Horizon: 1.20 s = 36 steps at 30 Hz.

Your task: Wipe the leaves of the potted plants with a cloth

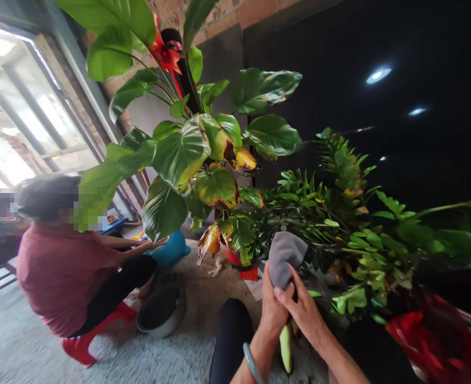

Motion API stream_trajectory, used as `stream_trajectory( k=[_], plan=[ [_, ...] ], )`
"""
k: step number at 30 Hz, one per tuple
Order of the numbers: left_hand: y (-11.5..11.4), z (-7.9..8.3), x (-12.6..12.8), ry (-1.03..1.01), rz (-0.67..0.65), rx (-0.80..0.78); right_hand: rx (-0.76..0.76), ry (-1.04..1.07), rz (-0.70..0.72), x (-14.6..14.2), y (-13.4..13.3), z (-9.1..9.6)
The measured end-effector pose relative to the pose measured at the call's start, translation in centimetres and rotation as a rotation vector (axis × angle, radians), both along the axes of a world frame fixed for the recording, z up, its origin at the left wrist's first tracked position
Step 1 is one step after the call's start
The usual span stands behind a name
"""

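Both my hands are closed round a folded grey cloth (286, 256), which sticks up above my fingers. My left hand (272, 301) grips it from the left, with a pale bangle (251, 362) on that forearm. From the right, my right hand (302, 303) holds the cloth, its thumb close to the left one. Whether anything is wrapped inside the cloth cannot be seen. Below my wrists is a long pale yellow-green thing (286, 346), partly hidden. Low leafy plants (355, 250) spread just beyond and to the right of my hands.
A tall potted plant (183, 146) with browning leaves stands ahead, its pot (232, 257) red. On the left, a person (65, 266) sits on a red stool (79, 346) beside a grey basin (161, 312) and a blue bag-like thing (171, 250). Red wrapping (435, 336) lies at lower right.
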<state>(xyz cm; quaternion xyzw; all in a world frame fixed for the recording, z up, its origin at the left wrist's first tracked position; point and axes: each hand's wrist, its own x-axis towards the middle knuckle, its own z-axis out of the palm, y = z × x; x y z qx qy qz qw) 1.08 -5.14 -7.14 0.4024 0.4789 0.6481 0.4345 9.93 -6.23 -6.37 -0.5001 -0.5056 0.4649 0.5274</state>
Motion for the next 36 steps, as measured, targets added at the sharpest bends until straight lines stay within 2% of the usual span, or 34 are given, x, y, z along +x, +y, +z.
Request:
stream_trajectory(
  k=[4, 7, 9, 11, 13, 15, 17, 18, 20, 23, 25, 27, 29, 31, 32, 34, 36],
  plan=[
    [-2.3, 1.1, 0.6, 0.006, -0.362, 0.031, -0.045, 0.028, -0.052, 0.8, 0.2, 0.7],
    [-3.4, 2.9, 0.7, 0.013, -0.521, 0.033, -0.189, 0.039, -0.176, 2.2, 0.4, 1.7],
    [-3.4, 4.0, 0.8, -0.116, -0.579, 0.031, -0.208, 0.034, -0.251, 3.1, 0.8, 2.8],
    [-3.0, 4.6, 0.8, -0.288, -0.591, 0.011, -0.142, 0.02, -0.329, 3.9, 1.6, 4.3],
    [-2.2, 4.4, 0.3, -0.333, -0.485, -0.022, -0.061, 0.009, -0.431, 4.7, 2.8, 5.8],
    [-1.2, 3.4, -0.7, -0.259, -0.298, -0.078, 0.007, -0.009, -0.559, 5.3, 4.0, 7.1],
    [-0.4, 1.6, -2.3, -0.212, -0.146, -0.15, -0.013, -0.064, -0.624, 5.5, 4.6, 7.3],
    [-0.1, 0.5, -3.2, -0.224, -0.107, -0.194, -0.062, -0.099, -0.607, 5.3, 4.6, 6.8],
    [0.3, -1.7, -5.1, -0.303, -0.081, -0.276, -0.194, -0.15, -0.457, 4.8, 3.6, 4.9],
    [0.7, -4.2, -7.2, -0.509, -0.126, -0.319, -0.263, -0.119, -0.119, 3.9, 1.1, 1.4],
    [1.0, -5.1, -7.8, -0.6, -0.195, -0.306, -0.281, -0.093, -0.046, 3.7, 0.1, 0.4],
    [1.5, -5.4, -7.8, -0.636, -0.26, -0.301, -0.303, -0.047, -0.114, 4.1, 0.7, 1.2],
    [2.1, -5.5, -7.6, -0.663, -0.298, -0.306, -0.282, -0.006, -0.268, 4.6, 2.6, 3.1],
    [2.8, -5.8, -7.2, -0.691, -0.315, -0.316, -0.186, -0.063, -0.419, 4.6, 4.7, 4.8],
    [3.2, -6.1, -7.0, -0.707, -0.322, -0.316, -0.137, -0.121, -0.449, 4.3, 5.4, 5.3],
    [4.1, -7.0, -6.7, -0.744, -0.346, -0.295, -0.079, -0.256, -0.347, 3.2, 5.7, 5.3],
    [4.8, -8.0, -6.3, -0.783, -0.395, -0.252, -0.066, -0.332, -0.098, 2.1, 4.7, 4.5]
  ],
)
